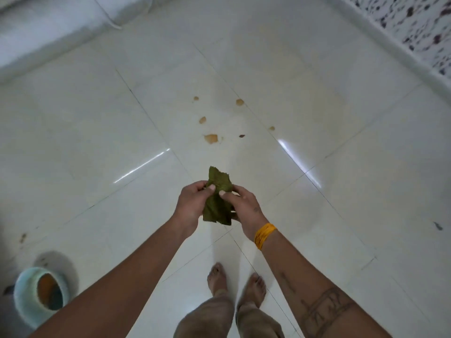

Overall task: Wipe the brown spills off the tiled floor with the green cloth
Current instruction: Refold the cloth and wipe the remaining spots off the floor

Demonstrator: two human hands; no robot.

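both hands, left hand [189, 203] and right hand [244, 207], pinch one green cloth [218, 200] in their fingers; six brown spills [211, 138] dot the tiled floor [341, 167].

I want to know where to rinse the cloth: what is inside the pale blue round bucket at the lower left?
Inside the pale blue round bucket an orange-brown patch and a darker greenish patch show. What they are cannot be told; the bucket's wall and the left forearm cover the rest.
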